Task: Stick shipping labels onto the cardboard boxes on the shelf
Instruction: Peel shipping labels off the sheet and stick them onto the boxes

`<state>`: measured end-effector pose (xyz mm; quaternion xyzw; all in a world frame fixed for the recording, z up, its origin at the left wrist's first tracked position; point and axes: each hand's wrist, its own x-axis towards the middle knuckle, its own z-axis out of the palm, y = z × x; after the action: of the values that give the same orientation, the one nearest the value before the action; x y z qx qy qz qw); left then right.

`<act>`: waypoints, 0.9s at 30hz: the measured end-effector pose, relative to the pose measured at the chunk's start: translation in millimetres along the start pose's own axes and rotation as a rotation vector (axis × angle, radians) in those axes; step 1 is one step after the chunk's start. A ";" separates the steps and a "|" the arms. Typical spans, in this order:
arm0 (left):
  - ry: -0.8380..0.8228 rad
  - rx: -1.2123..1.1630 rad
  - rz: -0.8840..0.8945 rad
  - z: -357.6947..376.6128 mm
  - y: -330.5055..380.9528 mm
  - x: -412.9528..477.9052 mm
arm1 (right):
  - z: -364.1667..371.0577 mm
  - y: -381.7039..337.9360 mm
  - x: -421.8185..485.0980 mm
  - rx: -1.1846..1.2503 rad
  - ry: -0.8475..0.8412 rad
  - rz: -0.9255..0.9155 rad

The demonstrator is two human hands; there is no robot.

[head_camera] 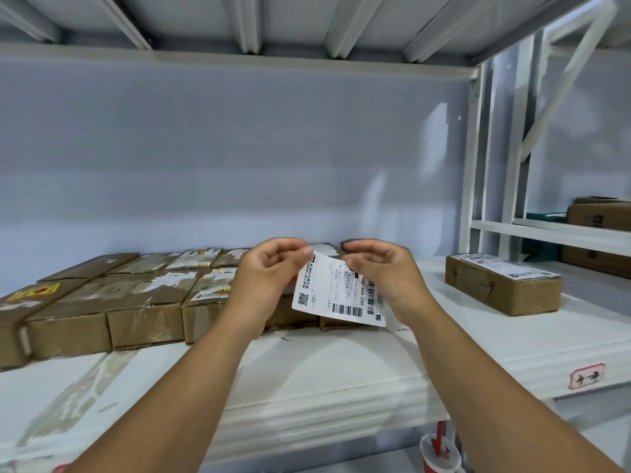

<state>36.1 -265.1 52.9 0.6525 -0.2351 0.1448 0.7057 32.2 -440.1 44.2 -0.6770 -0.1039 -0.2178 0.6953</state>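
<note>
Shipping label (336, 295) hangs face outward, its top edge pinched in the grip of both the left hand (266, 274) and the right hand (379, 271). Cardboard boxes (143, 302) sit directly behind and below it, packed from the middle of the shelf (341, 370) to its left edge, left hand nearer. All are taped closed, contents unseen.

Single head cam, wide-angle, worn high, facing forward and slightly down into the shelf (341, 363) bay at close range. The grip sits mid-frame: left hand (269, 274) and right hand (386, 271) pinch the shipping label (338, 291). Box row (136, 302) runs left of and behind the grip, lone box (503, 288) to its right, upper shelf underside (273, 22) above it.
</note>
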 end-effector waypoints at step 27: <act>-0.155 -0.414 -0.106 -1.7 -0.1 -6.5 | -10.9 -1.7 5.4 0.372 0.296 -0.037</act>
<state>30.9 -262.7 49.4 0.5146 -0.2786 0.0056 0.8109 34.6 -451.7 47.4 -0.4961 -0.0515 -0.3045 0.8115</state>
